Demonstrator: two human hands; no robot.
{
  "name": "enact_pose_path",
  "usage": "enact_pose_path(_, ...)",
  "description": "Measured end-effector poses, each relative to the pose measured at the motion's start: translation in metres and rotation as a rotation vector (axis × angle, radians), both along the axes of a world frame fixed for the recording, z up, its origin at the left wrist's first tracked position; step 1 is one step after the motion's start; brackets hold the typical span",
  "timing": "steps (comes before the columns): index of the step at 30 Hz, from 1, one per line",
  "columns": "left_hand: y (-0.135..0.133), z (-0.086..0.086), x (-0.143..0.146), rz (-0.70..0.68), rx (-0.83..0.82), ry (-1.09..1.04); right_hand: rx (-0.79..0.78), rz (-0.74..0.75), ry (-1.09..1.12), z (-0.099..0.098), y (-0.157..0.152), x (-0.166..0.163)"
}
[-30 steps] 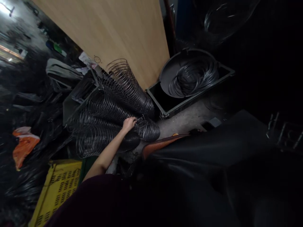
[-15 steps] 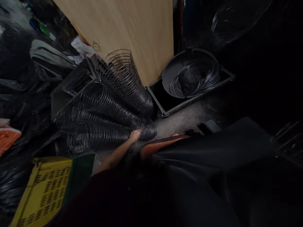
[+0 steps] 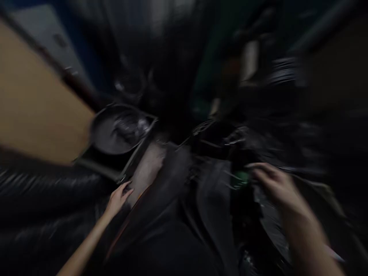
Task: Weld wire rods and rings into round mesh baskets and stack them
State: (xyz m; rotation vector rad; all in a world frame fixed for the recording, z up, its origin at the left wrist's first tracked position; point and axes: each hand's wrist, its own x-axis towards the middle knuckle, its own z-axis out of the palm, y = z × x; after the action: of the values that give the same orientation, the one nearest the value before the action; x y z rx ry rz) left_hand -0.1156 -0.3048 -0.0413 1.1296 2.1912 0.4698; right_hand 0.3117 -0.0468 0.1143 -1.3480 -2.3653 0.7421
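Note:
My left hand (image 3: 117, 199) is beside the near corner of a dark rectangular frame (image 3: 126, 168), fingers apart and nothing visible in them. In that frame sits a round grey pan (image 3: 103, 136), with a coil of metal wire (image 3: 129, 128) inside. My right hand (image 3: 270, 180) is over dark clutter on the right, its fingers bent and drawn together. Whatever it may grip is too blurred to make out. Just left of its fingertips is a small green thing (image 3: 241, 179).
A tan wooden board (image 3: 37, 99) stands at the left. Dark wire coils (image 3: 48, 188) lie below it. My knees in dark cloth (image 3: 172, 184) fill the lower middle, next to a strip of grey floor (image 3: 146, 168). Blurred wire racks (image 3: 207, 126) are beyond.
The view has swung to the right. My left hand has come off the stacked wire coils and opened. My right hand has come into view.

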Motion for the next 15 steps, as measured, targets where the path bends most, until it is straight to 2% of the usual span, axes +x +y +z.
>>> enact_pose_path(3, 0.122, 0.026, 0.043, 0.028, 0.364, -0.349, -0.305, -0.119, 0.041, -0.034, -0.002, 0.006)
enact_pose_path(4, 0.154, 0.038, 0.063, 0.008, 0.430, -0.431, -0.338, -0.127, 0.039, -0.046, 0.006, 0.002)
enact_pose_path(6, 0.200, 0.059, 0.098, -0.089, 0.475, -0.552, -0.209, -0.168, 0.023, -0.052, 0.034, -0.002)
enact_pose_path(8, 0.227, 0.071, 0.123, -0.189, 0.424, -0.621, 0.074, -0.240, 0.037, -0.027, 0.076, 0.002)
enact_pose_path(11, 0.242, 0.073, 0.137, -0.195, 0.380, -0.628, 0.568, -0.341, 0.039, 0.047, 0.158, 0.012)
enact_pose_path(12, 0.243, 0.071, 0.137, -0.180, 0.391, -0.619, 0.681, -0.367, -0.015, 0.073, 0.186, 0.013)
enact_pose_path(14, 0.243, 0.066, 0.136, -0.178, 0.419, -0.606, 0.791, -0.380, -0.210, 0.113, 0.236, 0.011)
enact_pose_path(15, 0.243, 0.064, 0.134, -0.196, 0.426, -0.605, 0.798, -0.365, -0.328, 0.126, 0.255, 0.007)
